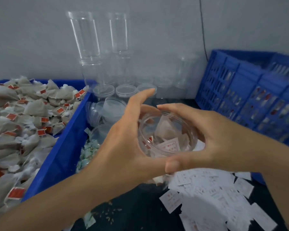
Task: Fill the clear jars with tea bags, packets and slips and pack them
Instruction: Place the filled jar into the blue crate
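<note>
A clear round plastic jar sits at the centre of the frame, held above the dark bench with its open mouth toward the camera. Inside it lie pale tea bags and a white slip printed in red. The left hand comes in from the lower left and wraps round the jar's left side, its fingers arching over the far rim. The right hand comes in from the right, its fingers curled over the far rim and its thumb pressed on the near rim, so both hands grip the jar.

Just below the jar, at lower right, white paper slips with red print lie scattered on the bench. Left of the jar, small pale green packets lie in a heap, with clear round lids above them. A blue plastic tray at the left holds a pile of beige tea bags with red tags. Empty clear jars stand stacked against the grey wall at upper centre. A blue lattice crate stands at the right.
</note>
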Tool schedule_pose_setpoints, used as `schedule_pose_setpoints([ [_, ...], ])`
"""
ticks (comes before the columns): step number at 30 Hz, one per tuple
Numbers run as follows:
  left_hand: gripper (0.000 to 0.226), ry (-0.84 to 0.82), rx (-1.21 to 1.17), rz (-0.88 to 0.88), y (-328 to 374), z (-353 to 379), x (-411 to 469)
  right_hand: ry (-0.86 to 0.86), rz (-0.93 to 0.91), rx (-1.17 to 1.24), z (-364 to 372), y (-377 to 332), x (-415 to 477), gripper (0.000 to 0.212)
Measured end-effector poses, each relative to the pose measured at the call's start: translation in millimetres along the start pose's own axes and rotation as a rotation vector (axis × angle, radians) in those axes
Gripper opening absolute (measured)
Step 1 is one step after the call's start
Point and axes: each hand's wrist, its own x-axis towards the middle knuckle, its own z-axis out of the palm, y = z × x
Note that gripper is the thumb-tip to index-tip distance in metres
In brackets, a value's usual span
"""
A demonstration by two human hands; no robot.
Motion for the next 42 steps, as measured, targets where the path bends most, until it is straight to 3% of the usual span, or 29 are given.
schedule_pose_setpoints([
  [4,0.103,-0.023,-0.015,0.081,13,21,33,0.073,0.091,-0.040,-33,5,-14,0.115],
  [8,0.106,-0.046,-0.003,0.196,28,45,69,0.149,0.127,-0.042,-60,21,-29,0.103],
  [12,0.103,-0.057,-0.064,0.310,46,71,111,0.324,0.152,0.027,-92,33,-45,0.090],
  [19,0.101,-0.059,-0.161,0.370,78,116,205,0.666,0.281,-0.207,-192,52,-47,0.095],
  [24,0.043,0.041,-0.024,0.322,62,158,255,0.831,0.465,-0.332,-272,91,-32,0.093],
  [27,0.024,-0.011,0.054,0.246,47,184,274,0.791,0.587,-0.417,-300,128,-12,0.062],
  [29,0.026,-0.121,0.114,0.192,39,199,284,0.762,0.658,-0.449,-310,154,1,0.049],
  [31,0.030,-0.222,0.173,0.175,33,212,291,0.736,0.733,-0.436,-316,180,13,0.052],
  [34,0.029,-0.340,0.317,0.276,25,226,296,0.651,0.841,-0.417,-316,215,30,0.085],
  [38,0.028,-0.361,0.383,0.364,14,233,298,0.550,0.892,-0.393,-312,246,49,0.047],
  [42,0.048,-0.280,0.353,0.357,12,236,295,0.436,0.945,-0.312,-305,262,56,0.041],
])
